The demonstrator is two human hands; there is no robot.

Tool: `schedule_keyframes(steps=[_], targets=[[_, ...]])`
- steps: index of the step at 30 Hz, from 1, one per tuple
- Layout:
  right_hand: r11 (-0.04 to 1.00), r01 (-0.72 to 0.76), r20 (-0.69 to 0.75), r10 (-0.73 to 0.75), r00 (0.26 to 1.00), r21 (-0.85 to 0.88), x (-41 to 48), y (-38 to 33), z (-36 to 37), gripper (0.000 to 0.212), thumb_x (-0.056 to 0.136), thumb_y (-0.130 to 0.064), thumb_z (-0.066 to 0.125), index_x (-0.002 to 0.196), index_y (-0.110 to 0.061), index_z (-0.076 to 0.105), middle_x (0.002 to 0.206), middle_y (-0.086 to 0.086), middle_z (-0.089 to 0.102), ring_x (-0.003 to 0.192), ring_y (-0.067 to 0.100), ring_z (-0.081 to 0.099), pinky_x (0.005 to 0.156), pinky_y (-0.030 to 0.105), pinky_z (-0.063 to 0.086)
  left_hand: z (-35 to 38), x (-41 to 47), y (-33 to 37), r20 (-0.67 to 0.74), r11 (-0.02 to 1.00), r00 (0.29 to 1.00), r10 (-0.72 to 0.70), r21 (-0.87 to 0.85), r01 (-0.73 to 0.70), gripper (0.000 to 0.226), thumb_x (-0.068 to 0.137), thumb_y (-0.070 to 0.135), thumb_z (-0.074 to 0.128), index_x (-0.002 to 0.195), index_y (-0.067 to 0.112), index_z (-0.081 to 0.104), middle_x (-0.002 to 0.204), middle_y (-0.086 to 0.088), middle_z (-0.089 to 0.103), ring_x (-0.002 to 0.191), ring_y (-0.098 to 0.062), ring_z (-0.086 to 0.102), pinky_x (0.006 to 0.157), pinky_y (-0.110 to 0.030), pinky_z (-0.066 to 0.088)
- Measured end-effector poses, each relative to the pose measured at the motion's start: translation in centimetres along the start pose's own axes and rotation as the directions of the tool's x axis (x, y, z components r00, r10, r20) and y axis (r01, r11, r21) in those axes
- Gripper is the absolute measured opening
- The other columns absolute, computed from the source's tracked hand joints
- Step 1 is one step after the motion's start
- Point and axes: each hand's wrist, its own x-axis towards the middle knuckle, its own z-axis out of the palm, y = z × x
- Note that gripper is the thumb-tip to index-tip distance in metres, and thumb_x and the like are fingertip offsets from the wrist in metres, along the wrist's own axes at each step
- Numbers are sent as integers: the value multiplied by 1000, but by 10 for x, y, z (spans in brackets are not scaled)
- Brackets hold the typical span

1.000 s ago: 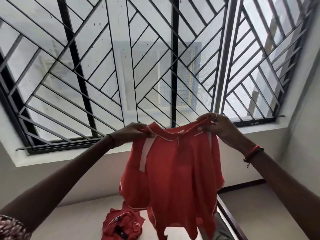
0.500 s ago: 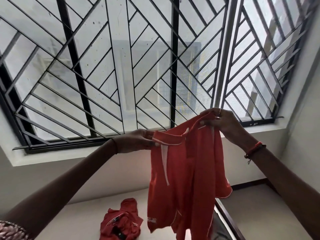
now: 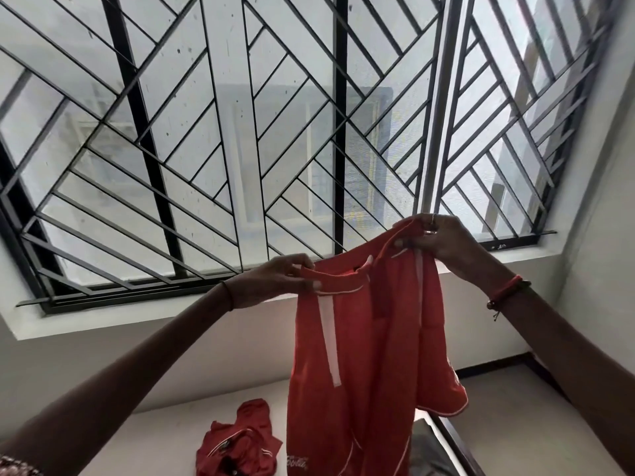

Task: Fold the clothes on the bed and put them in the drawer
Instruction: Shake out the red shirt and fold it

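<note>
A barred window (image 3: 240, 149) filled most of the view, with the pale bed (image 3: 154, 438) low beneath it. The red garment (image 3: 371, 355) hung in the air before the window and above the bed, held by its top edge, its halves seemingly brought together. A second red garment (image 3: 237, 444) lay crumpled on the bed; no drawer showed. The left hand (image 3: 275, 281) pinched one end of the top edge between thumb and fingers. The right hand (image 3: 436, 242), higher, pinched the other end. The likely trouble was the slack cloth: with so light a grip, a corner could slide free and the fold fall open or land uneven.
</note>
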Motion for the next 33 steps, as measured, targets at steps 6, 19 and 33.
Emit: schedule_keyframes(steps=[6,19,33], targets=[[961,-60,-95,36,995,-270,-4,6,11,30,65,-1,82,93,-7,70,79,9,69,69,12,62,63,17,49,-7,22,-8,-449,846,853,267,533,16,32,79,12,75,102,16,53,80,-8,65,68,-14,60,60,-21,46],[939,-173,-218,110,970,-298,-26,19,108,35,75,-24,78,101,-16,57,84,-1,60,79,14,58,65,22,45,56,33,-14,-559,1000,829,13,6,-11,26,83,15,70,99,-1,57,81,-11,68,68,-16,67,70,-30,56],[992,-109,-58,105,993,-66,-29,-5,100,25,82,-30,72,98,-15,60,94,14,69,88,30,68,83,46,56,64,28,2,-483,974,873,64,-161,-161,7,96,9,49,100,3,49,84,-10,60,69,-9,66,71,-20,57]])
